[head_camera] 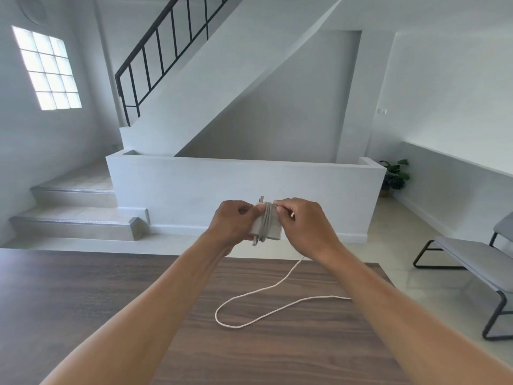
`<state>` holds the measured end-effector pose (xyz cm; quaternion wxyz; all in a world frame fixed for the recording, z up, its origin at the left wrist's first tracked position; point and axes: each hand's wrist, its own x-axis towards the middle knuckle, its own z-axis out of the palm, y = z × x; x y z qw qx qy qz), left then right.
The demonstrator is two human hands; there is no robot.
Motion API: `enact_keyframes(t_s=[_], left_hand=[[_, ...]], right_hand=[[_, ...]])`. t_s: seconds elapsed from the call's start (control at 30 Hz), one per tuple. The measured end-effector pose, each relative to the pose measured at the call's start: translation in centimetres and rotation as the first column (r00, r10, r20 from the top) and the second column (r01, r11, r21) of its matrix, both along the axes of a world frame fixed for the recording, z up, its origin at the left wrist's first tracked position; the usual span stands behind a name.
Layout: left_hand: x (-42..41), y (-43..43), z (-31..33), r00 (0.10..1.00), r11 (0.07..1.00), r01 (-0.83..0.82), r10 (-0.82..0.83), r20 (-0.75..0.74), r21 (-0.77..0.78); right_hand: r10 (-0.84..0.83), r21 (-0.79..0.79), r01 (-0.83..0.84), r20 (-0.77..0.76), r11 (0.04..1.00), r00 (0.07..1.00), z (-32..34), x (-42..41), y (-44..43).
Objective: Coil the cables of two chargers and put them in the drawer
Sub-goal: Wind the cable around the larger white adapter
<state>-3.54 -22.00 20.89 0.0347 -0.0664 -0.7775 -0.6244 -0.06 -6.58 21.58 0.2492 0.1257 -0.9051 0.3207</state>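
A white charger block (pixel 273 227) is held up above the far edge of the dark wooden table (pixel 83 295). Several turns of its white cable are wound around its middle. My left hand (pixel 234 223) grips the block from the left. My right hand (pixel 304 220) pinches the cable at the block's top right corner. The loose rest of the cable (pixel 249 315) hangs down from my right hand and lies in a long loop on the table. A second charger and the drawer are not in view.
Beyond the table is a low white wall (pixel 194 190) with steps at the left and a staircase with a black railing above. A grey bench (pixel 472 262) stands at the right, and a potted plant (pixel 394 175) sits in the far corner.
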Motion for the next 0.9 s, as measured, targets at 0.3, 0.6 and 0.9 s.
enact_keyframes(t_s=[0.3, 0.6, 0.9], left_hand=[[-0.4, -0.5, 1.6, 0.982, 0.972, -0.107, 0.071, 0.174, 0.208], [-0.1, -1.6, 3.6, 0.987, 0.951, -0.047, -0.003, 0.163, 0.306], [0.7, -1.7, 3.7, 0.986, 0.939, 0.079, -0.123, 0.114, 0.335]], right_hand=[[0.046, -0.104, -0.064, -0.171, 0.993, 0.984, -3.0, 1.5, -2.2], [0.102, -0.38, -0.159, -0.166, 0.911, 0.981, -3.5, 1.8, -2.1], [0.128, -0.445, -0.139, -0.055, 0.885, 0.99, -3.5, 1.4, -1.1]])
